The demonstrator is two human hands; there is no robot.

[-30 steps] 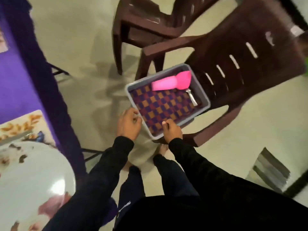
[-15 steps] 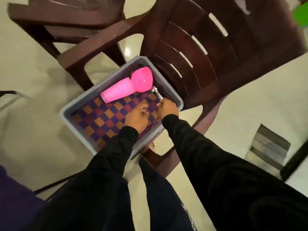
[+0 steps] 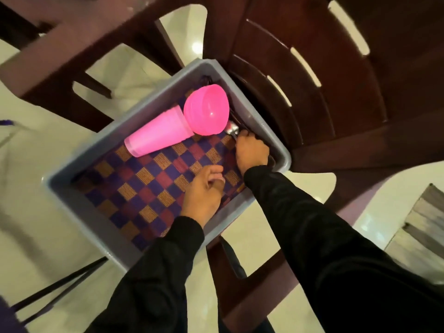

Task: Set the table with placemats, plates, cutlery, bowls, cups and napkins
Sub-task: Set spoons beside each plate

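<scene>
While stooped over the grey bin [image 3: 72, 188] on the seat of a brown plastic chair [image 3: 312, 68], was evidently at the fetching step, collecting supplies rather than laying them out; saw no tabletop here. Found, reading from the left, a checked placemat [image 3: 149, 179] in purple, maroon and gold lying flat and covering nearly the whole floor of the bin. Noted on top of it, toward the far side, a stack of pink cups [image 3: 158, 133] tipped on its side, mouth end touching a pink bowl [image 3: 206, 110] that leaned against the far right corner. Found the left hand [image 3: 204, 191] low over the near right part of the placemat, fingers curled; could not tell whether that grip had pinched the mat or held nothing. Spotted, just right of the bowl, the shiny end of some cutlery [image 3: 231, 131] along the right wall. Saw the right hand [image 3: 252, 152] bent down onto it, grip closed round the handles as far as could be judged, the handles themselves hidden beneath the fingers. Judged the next move to call for lifting the cutlery clear without knocking the bowl, then carrying it to the tabletop; cups, bowl and placemat remained to be taken out.
</scene>
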